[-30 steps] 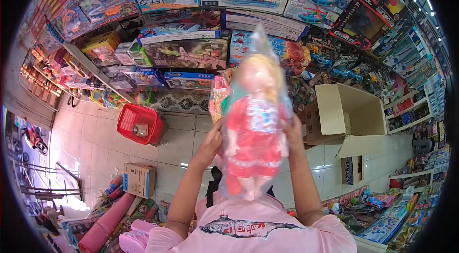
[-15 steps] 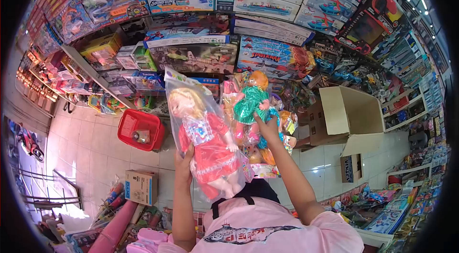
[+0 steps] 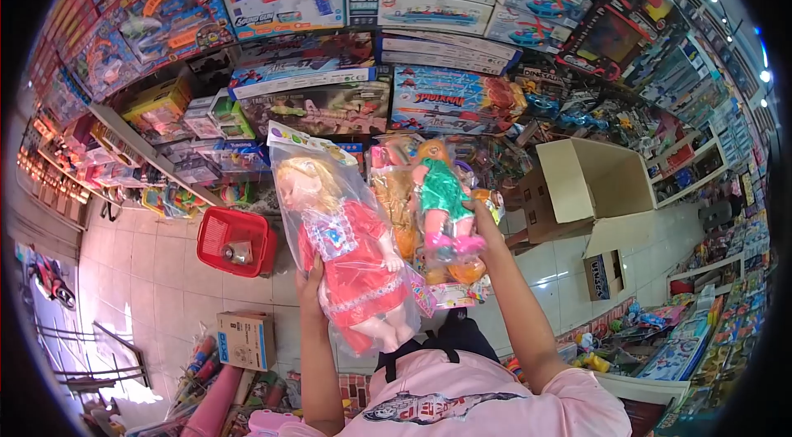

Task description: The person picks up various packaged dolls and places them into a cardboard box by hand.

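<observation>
The left hand (image 3: 311,278) grips the clear-bagged, blonde, red-dressed doll (image 3: 351,268); the right hand (image 3: 483,227), closed on the shiny green-dressed doll (image 3: 444,196), has tilted it leftward, so both lean alike.

I hold one red-dressed doll (image 3: 353,259) and one green-dressed doll (image 3: 444,193), two in all. Around me I count one red basket (image 3: 239,225), one big open carton (image 3: 563,181), two smaller cartons (image 3: 246,340) and one motorbike (image 3: 54,283); the shelf boxes (image 3: 425,9) overlap beyond counting.

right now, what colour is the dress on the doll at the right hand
The dress is shiny green, clearest in the head view.
</observation>
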### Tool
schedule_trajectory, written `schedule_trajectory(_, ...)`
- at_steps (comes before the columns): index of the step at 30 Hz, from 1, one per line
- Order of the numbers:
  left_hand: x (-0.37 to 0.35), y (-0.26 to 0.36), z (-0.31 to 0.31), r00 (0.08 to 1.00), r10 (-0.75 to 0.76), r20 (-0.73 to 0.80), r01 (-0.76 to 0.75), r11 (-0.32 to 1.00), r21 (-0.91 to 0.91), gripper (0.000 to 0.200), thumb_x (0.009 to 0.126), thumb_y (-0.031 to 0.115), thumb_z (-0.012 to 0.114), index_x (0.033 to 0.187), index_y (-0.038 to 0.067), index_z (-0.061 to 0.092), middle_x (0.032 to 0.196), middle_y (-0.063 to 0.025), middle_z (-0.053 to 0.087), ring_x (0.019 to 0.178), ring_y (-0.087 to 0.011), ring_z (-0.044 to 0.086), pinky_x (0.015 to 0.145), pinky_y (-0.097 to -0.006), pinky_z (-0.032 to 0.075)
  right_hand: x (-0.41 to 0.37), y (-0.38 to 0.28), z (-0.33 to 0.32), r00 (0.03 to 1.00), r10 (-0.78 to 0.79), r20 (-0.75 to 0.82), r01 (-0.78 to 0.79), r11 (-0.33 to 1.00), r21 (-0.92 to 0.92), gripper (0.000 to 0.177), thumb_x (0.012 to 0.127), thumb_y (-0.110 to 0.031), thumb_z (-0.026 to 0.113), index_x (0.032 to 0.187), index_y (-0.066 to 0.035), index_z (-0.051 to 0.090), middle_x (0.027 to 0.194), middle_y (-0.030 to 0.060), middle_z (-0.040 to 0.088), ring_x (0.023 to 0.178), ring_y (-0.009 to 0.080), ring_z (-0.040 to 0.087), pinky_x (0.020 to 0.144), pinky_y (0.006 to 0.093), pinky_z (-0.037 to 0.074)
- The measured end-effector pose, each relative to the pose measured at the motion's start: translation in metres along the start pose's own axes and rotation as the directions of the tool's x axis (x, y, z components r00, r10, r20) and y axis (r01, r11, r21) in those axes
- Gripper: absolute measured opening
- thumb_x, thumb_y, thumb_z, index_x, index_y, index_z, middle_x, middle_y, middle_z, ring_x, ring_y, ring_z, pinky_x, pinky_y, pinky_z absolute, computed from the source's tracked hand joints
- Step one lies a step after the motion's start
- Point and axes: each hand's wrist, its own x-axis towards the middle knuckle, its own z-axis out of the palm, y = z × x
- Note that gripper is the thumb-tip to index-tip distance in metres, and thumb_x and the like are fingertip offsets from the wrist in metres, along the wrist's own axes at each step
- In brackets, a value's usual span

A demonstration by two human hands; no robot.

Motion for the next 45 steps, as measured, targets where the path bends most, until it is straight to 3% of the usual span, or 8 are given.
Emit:
schedule_trajectory(2, 0.001, -0.006, 0.003, 0.999, -0.016, 0.03, 0.017, 0.999, -0.036, 0.053, 0.093, 0.022, 0.064, 0.136, -0.003, 0.043, 0.124, -0.0139, 0.058, 0.107, -0.0196, 0.062, 0.091, -0.0326, 0.051, -0.027, -0.007, -0.012, 0.994, 0.047, 0.102, -0.077, 0.947, 0.313, 0.028, 0.087, -0.021, 0.059, 0.106, -0.001, 0.061, 0.09, 0.0079, 0.066, 0.078, 0.0181, 0.067, 0.069, 0.032, 0.055)
schedule_trajectory(6, -0.005, -0.02, 0.043, 0.997, -0.047, 0.06, 0.049, 0.998, -0.039, 0.055, 0.092, 0.023, 0.065, 0.135, -0.003, 0.043, 0.124, -0.0138, 0.058, 0.106, -0.0197, 0.062, 0.091, -0.0328, 0.051, -0.032, 0.006, -0.096, 0.996, -0.033, 0.084, 0.018, 0.983, 0.181, 0.039, 0.086, -0.024, 0.057, 0.117, 0.0, 0.057, 0.106, 0.013, 0.067, 0.094, 0.0241, 0.067, 0.088, 0.0377, 0.053)
schedule_trajectory(10, -0.015, -0.047, 0.085, 0.996, 0.009, 0.093, -0.012, 0.999, 0.034, 0.055, 0.092, 0.024, 0.065, 0.134, -0.004, 0.044, 0.124, -0.014, 0.059, 0.106, -0.0194, 0.062, 0.091, -0.0333, 0.05, -0.085, -0.017, -0.145, 0.975, -0.206, 0.083, 0.186, 0.963, 0.196, 0.039, 0.079, -0.014, 0.058, 0.115, 0.0, 0.059, 0.106, 0.0093, 0.066, 0.098, 0.02, 0.064, 0.092, 0.0341, 0.049)
schedule_trajectory(15, -0.038, -0.072, 0.146, 0.987, 0.013, 0.159, -0.031, 0.993, 0.111, 0.056, 0.091, 0.024, 0.066, 0.134, -0.004, 0.045, 0.123, -0.0142, 0.059, 0.104, -0.0189, 0.062, 0.09, -0.0328, 0.051, -0.147, -0.038, -0.221, 0.897, -0.439, 0.049, 0.422, 0.885, 0.196, 0.083, 0.067, -0.006, 0.058, 0.146, 0.0, 0.033, 0.138, 0.0074, 0.047, 0.128, 0.0206, 0.045, 0.105, 0.0325, 0.037)
schedule_trajectory(26, -0.106, -0.152, 0.28, 0.969, -0.142, 0.2, 0.085, 0.958, 0.273, 0.05, 0.093, 0.018, 0.062, 0.135, -0.003, 0.045, 0.123, -0.0127, 0.058, 0.105, -0.0185, 0.062, 0.091, -0.0324, 0.051, -0.233, -0.043, -0.395, 0.836, -0.524, -0.164, 0.548, 0.774, 0.318, 0.086, 0.066, 0.004, 0.056, 0.146, -0.009, 0.03, 0.129, 0.0052, 0.051, 0.117, 0.02, 0.055, 0.099, 0.0356, 0.046)
schedule_trajectory(28, -0.12, -0.161, 0.305, 0.948, -0.096, 0.304, -0.015, 0.939, 0.344, 0.052, 0.094, 0.018, 0.062, 0.137, -0.002, 0.044, 0.124, -0.0109, 0.058, 0.107, -0.0179, 0.06, 0.093, -0.032, 0.049, -0.24, -0.033, -0.428, 0.857, -0.479, -0.19, 0.515, 0.803, 0.299, 0.084, 0.068, 0.004, 0.059, 0.146, -0.008, 0.031, 0.132, 0.0061, 0.051, 0.12, 0.0211, 0.054, 0.101, 0.0371, 0.045)
schedule_trajectory(37, -0.124, -0.214, 0.331, 0.9, -0.21, 0.383, 0.11, 0.958, 0.266, 0.053, 0.094, 0.021, 0.064, 0.136, -0.002, 0.043, 0.128, -0.0107, 0.056, 0.113, -0.0184, 0.057, 0.097, -0.0335, 0.046, -0.266, -0.039, -0.476, 0.791, -0.539, -0.29, 0.608, 0.746, 0.272, 0.091, 0.068, -0.013, 0.081, 0.145, -0.008, 0.031, 0.132, 0.0059, 0.05, 0.121, 0.0231, 0.052, 0.103, 0.0381, 0.044)
schedule_trajectory(45, -0.082, -0.252, 0.358, 0.895, -0.155, 0.419, 0.055, 0.969, 0.242, 0.059, 0.094, 0.017, 0.064, 0.142, 0.0, 0.035, 0.137, -0.0102, 0.051, 0.123, -0.02, 0.051, 0.105, -0.036, 0.041, -0.249, -0.059, -0.493, 0.77, -0.507, -0.388, 0.626, 0.717, 0.306, 0.086, 0.07, -0.011, 0.078, 0.143, -0.005, 0.032, 0.132, 0.006, 0.049, 0.121, 0.023, 0.051, 0.103, 0.038, 0.043)
